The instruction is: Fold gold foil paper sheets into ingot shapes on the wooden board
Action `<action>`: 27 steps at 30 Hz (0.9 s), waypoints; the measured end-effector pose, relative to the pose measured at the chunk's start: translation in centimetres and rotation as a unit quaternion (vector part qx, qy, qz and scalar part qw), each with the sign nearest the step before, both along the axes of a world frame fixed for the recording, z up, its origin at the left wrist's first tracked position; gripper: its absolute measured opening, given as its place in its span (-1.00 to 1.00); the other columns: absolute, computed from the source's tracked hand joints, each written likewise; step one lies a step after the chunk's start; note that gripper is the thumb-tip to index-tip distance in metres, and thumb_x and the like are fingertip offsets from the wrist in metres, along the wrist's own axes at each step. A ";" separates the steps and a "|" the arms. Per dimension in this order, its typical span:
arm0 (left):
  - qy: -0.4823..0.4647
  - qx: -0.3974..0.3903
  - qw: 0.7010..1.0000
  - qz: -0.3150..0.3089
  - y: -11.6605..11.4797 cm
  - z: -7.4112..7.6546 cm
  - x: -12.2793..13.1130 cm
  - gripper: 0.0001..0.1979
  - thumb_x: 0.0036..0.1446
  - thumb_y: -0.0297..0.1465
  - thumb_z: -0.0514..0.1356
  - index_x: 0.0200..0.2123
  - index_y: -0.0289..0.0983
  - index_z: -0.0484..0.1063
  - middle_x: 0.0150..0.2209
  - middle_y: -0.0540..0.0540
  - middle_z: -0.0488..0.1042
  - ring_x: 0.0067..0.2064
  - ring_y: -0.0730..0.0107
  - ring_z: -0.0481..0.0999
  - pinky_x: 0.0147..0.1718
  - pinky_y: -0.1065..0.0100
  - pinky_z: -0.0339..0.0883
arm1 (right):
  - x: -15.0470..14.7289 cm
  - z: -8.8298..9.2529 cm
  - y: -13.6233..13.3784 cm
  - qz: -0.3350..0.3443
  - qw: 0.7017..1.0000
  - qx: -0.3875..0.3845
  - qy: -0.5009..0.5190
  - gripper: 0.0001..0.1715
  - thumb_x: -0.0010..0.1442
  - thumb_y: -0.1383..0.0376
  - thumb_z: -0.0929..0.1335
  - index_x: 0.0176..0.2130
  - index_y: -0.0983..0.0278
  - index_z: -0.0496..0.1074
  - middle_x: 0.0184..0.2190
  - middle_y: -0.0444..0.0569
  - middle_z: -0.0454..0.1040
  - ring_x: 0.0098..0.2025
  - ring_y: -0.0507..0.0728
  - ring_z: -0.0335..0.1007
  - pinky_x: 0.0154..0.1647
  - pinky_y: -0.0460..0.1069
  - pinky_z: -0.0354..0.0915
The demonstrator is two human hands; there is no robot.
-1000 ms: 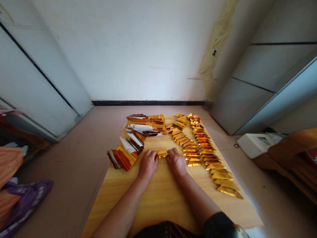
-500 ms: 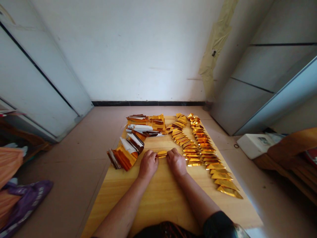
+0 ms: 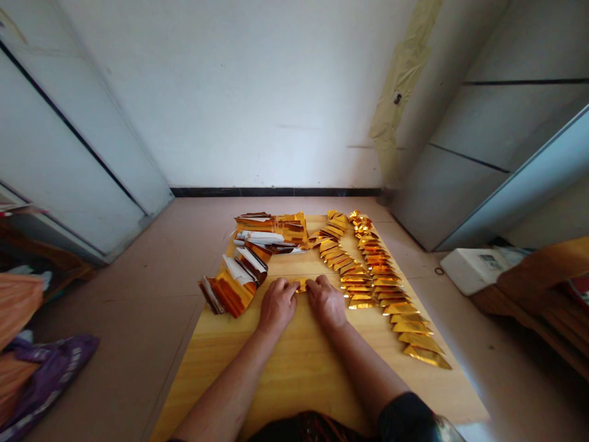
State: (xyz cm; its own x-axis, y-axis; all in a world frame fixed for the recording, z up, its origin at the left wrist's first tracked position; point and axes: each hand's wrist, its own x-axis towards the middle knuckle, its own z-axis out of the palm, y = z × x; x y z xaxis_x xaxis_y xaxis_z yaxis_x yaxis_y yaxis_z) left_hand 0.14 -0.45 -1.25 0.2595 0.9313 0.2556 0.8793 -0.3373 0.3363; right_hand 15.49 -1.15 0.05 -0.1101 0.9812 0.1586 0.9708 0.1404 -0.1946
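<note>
Between my two hands is a small piece of gold foil paper [image 3: 301,285], folded narrow and mostly covered by fingers. My left hand [image 3: 278,302] is closed on its left end. At its right end, my right hand [image 3: 326,301] pinches it in the same way. Both hands rest at the middle of the wooden table [image 3: 280,380]. Right of my right hand lies a row of folded gold paper pieces [image 3: 340,261], overlapping one another. A second, longer row of folded gold paper pieces [image 3: 391,294] runs down the table's right side.
Loose gold foil sheets [image 3: 234,291] with white backs lie left of my hands, and a bundle of foil sheets [image 3: 289,230] lies behind them. A white box [image 3: 469,270] stands on the floor at right. A purple bag [image 3: 59,374] is at lower left.
My fingers have moved inward over the gold paper, so less of it shows between them. The rows and loose sheets stay as they were.
</note>
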 end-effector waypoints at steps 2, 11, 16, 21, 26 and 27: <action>0.013 -0.008 1.000 0.010 0.0 0.1 0.1 -0.69 0.15 -0.49 0.08 -0.08 -0.16 0.49 -0.27 -0.10 0.37 -0.17 0.32 0.37 -0.16 0.36 0.30 | -0.1 0.0 0.0 0.000 1.000 -0.009 -0.012 -0.74 0.32 0.21 0.19 -0.23 0.13 0.44 -0.25 -0.09 0.40 -0.43 -0.02 0.31 -0.51 -0.13 0.02; 0.029 -0.026 0.999 0.030 0.2 0.1 0.1 -0.71 0.18 -0.45 0.06 -0.11 -0.18 0.51 -0.26 -0.11 0.38 -0.16 0.33 0.37 -0.16 0.39 0.27 | -0.1 -0.3 0.1 0.000 0.998 -0.031 -0.051 -0.70 0.35 0.21 0.16 -0.22 0.13 0.44 -0.26 -0.07 0.36 -0.35 0.02 0.31 -0.47 -0.09 0.06; 0.041 -0.057 0.997 0.021 0.4 0.7 0.1 -0.74 0.16 -0.45 0.09 -0.13 -0.17 0.52 -0.24 -0.10 0.37 -0.14 0.33 0.37 -0.15 0.39 0.26 | -0.4 0.9 0.0 0.040 0.994 -0.016 -0.096 -0.77 0.33 0.26 0.19 -0.21 0.17 0.42 -0.16 0.01 0.36 -0.14 0.14 0.24 -0.32 -0.04 0.11; 0.035 -0.071 0.996 0.039 0.6 1.0 0.3 -0.77 0.18 -0.42 0.09 -0.21 -0.18 0.54 -0.25 -0.09 0.39 -0.15 0.35 0.37 -0.15 0.40 0.25 | -1.2 1.2 0.6 0.102 0.990 -0.007 -0.097 -0.77 0.34 0.27 0.19 -0.20 0.18 0.41 -0.20 0.00 0.39 -0.11 0.17 0.20 -0.19 0.04 0.08; 0.057 -0.077 0.994 0.061 0.7 1.0 0.6 -0.78 0.20 -0.42 0.07 -0.30 -0.21 0.53 -0.26 -0.10 0.42 -0.14 0.34 0.38 -0.19 0.40 0.24 | -1.7 0.5 1.2 0.117 0.988 -0.023 -0.096 -0.77 0.33 0.29 0.19 -0.22 0.22 0.40 -0.23 0.00 0.41 -0.13 0.17 0.22 -0.21 0.04 0.07; 0.060 -0.078 0.993 0.067 0.7 1.0 0.7 -0.78 0.20 -0.41 0.07 -0.31 -0.21 0.53 -0.27 -0.10 0.43 -0.14 0.33 0.39 -0.20 0.39 0.24 | -1.7 0.4 1.2 0.116 0.988 -0.024 -0.097 -0.78 0.33 0.29 0.19 -0.21 0.22 0.40 -0.22 0.00 0.41 -0.13 0.17 0.22 -0.23 0.03 0.08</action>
State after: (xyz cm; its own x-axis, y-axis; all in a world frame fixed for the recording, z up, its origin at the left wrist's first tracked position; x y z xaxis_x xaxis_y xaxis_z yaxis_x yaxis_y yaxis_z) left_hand 0.82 0.22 -0.25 0.1506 0.9854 0.0795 0.9496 -0.1665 0.2655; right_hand 13.77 0.05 0.40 -0.3570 0.9318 0.0655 0.9331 0.3590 -0.0206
